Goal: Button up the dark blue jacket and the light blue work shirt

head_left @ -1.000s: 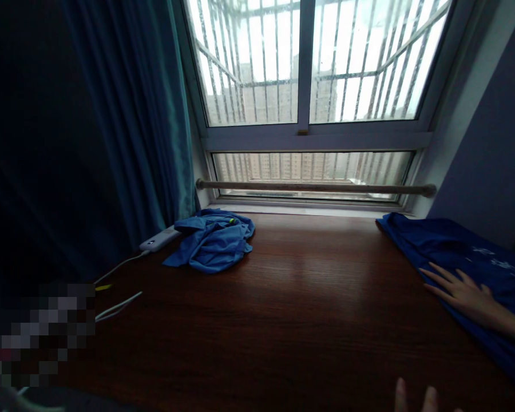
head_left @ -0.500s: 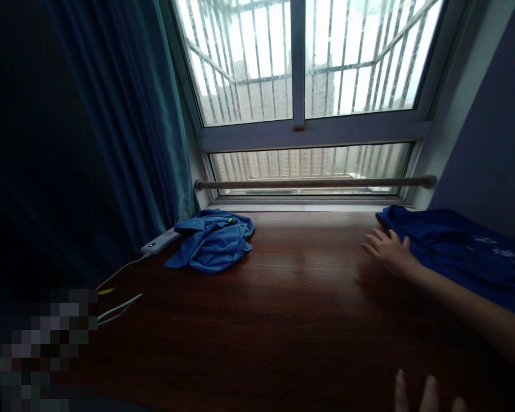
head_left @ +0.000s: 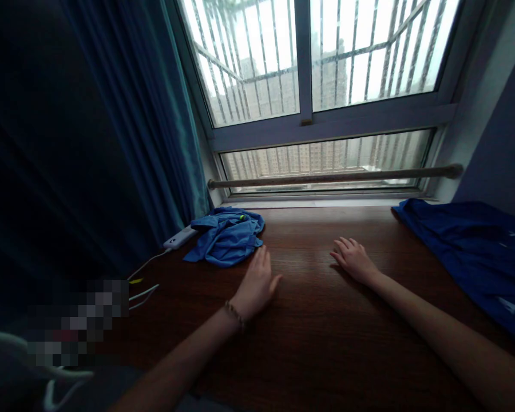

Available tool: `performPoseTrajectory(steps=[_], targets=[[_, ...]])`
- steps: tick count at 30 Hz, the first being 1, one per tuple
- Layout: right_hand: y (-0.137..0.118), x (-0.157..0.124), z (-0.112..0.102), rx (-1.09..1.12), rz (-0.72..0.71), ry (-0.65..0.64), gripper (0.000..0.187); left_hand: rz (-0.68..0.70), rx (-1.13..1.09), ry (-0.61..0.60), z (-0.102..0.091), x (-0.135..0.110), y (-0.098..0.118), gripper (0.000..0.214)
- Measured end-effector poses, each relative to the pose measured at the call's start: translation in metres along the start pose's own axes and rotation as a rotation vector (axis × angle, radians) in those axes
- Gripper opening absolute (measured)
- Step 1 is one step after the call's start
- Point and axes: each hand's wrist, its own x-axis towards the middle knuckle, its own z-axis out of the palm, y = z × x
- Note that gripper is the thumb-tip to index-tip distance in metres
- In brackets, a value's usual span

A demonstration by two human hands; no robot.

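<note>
Both my arms reach over a dark wooden sill (head_left: 309, 320) below a barred window. My left hand (head_left: 255, 283) is open, fingers together and stretched toward a crumpled light-blue garment (head_left: 225, 236); its fingertips are just short of the cloth. A bead bracelet sits on that wrist. My right hand (head_left: 354, 260) lies open with fingers lightly curved on the bare wood, holding nothing. A dark-blue garment (head_left: 472, 246) is spread flat at the far right, well apart from the right hand.
A white power bank (head_left: 179, 238) with white cables (head_left: 143, 292) lies left of the crumpled garment. A teal curtain (head_left: 150, 126) hangs at the left. A horizontal rail (head_left: 335, 177) crosses in front of the lower window pane.
My right hand has left the dark-blue garment and moved left to the middle of the sill. My left hand has come up from the bottom edge and reached toward the crumpled garment.
</note>
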Motion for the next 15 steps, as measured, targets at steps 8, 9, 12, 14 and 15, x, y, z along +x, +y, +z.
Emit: performPoseTrajectory(steps=[8, 9, 12, 14, 15], targets=[[0.003, 0.001, 0.003, 0.064, -0.103, -0.009, 0.044, -0.443, 0.044, -0.162, 0.017, 0.097, -0.072, 0.027], [0.004, 0.002, 0.003, 0.073, -0.104, -0.003, 0.043, -0.429, 0.035, -0.163, 0.019, 0.105, -0.063, 0.026], [0.004, 0.003, 0.003, 0.129, -0.066, 0.071, 0.045, -0.325, -0.021, -0.177, 0.035, 0.113, -0.012, 0.026], [0.004, 0.003, -0.003, 0.212, -0.012, 0.196, 0.046, -0.088, -0.107, -0.218, 0.049, 0.101, 0.033, 0.024], [0.004, 0.002, -0.007, 0.263, 0.017, 0.262, 0.046, 0.094, -0.163, -0.245, 0.054, 0.089, 0.055, 0.024]])
